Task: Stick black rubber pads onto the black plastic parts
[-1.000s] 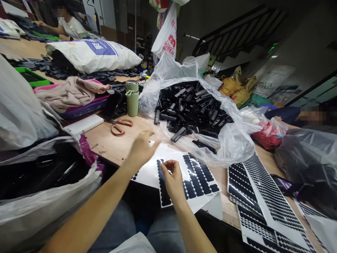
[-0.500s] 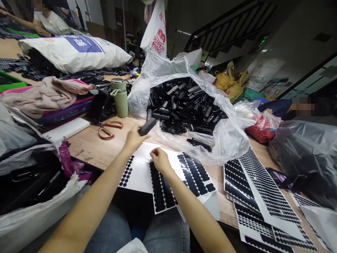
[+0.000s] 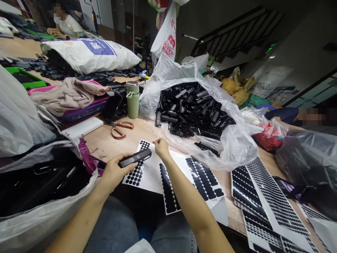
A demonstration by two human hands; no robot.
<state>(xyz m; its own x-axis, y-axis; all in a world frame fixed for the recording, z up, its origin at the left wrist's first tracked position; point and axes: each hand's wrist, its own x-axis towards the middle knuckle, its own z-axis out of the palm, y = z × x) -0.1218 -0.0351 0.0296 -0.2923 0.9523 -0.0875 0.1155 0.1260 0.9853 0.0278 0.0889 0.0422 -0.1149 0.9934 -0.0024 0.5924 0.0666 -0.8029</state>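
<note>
My left hand [image 3: 113, 173] grips a black elongated plastic casing [image 3: 135, 157], tilted, its face with a light oval and a small round spot turned up. Beneath it lies a white sticker sheet [image 3: 151, 175] with small black round stickers on its left side. My right hand [image 3: 161, 147] is over the sheet's upper part, fingers pinched together; whether a sticker is between the fingertips is too small to tell. Under my right forearm lies a sheet of longer black stickers [image 3: 168, 189], partly hidden by the arm.
A clear plastic bag [image 3: 231, 144] full of black casings [image 3: 189, 109] stands ahead. Red-handled scissors [image 3: 119, 131], a green flask [image 3: 133, 102] and a white box [image 3: 84, 127] are at left. More sticker sheets [image 3: 273, 196] lie at right. An open sack [image 3: 79, 189] borders my left arm.
My left hand has come back from near the bag towards me, and the casing's marked face now shows. My right hand stays pinched, a little higher on the sheet. The view has shifted slightly left.
</note>
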